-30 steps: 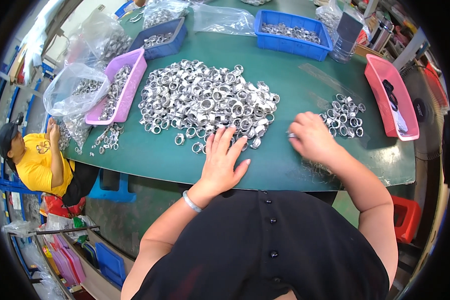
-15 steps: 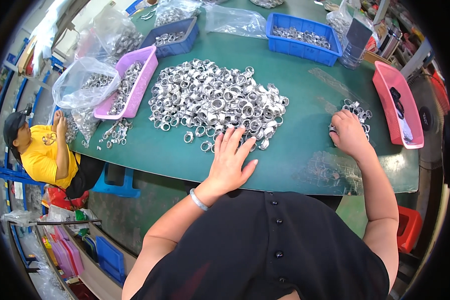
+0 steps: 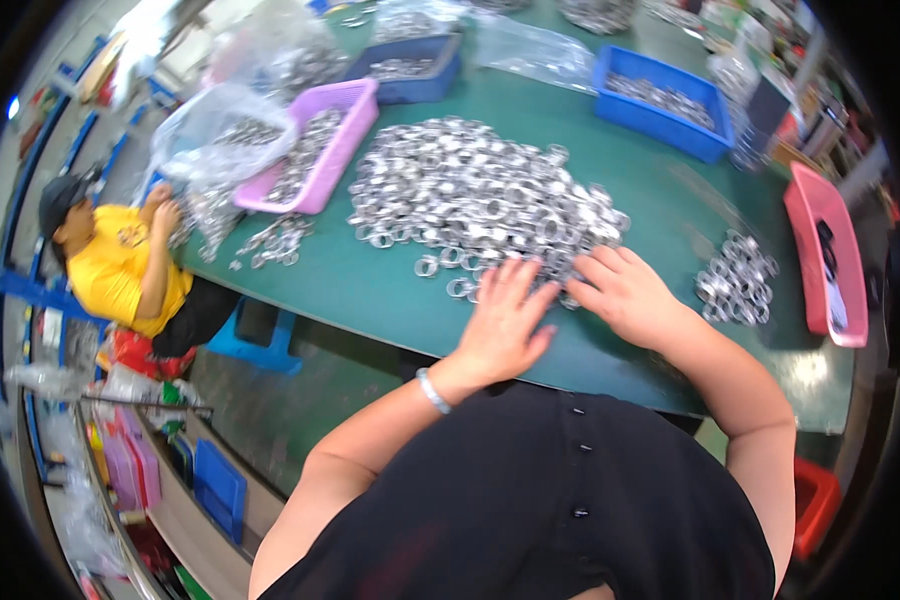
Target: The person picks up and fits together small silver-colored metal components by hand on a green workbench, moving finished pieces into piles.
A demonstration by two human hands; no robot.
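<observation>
A large heap of silver-coloured metal rings (image 3: 470, 185) lies in the middle of the green table. At its near edge my left hand (image 3: 505, 325) rests with fingers spread, the fingertips touching rings and nothing held. Just to the right is my right hand (image 3: 632, 298), its fingers stretched over the heap's near right edge. I see no ring gripped in it, though rings under the fingertips are partly hidden. Farther right, apart from both hands, lies a smaller pile of the same rings (image 3: 737, 280).
A pink basket (image 3: 808, 262) stands at the right edge, holding a dark object. Blue bins (image 3: 662, 122) and a lilac basket (image 3: 345, 150) with metal parts stand farther back, near plastic bags (image 3: 220, 135). A person in yellow (image 3: 120, 265) sits at the left.
My right hand has moved left from the small pile to the big heap, next to my left hand. The whole view has shifted and tilted somewhat.
</observation>
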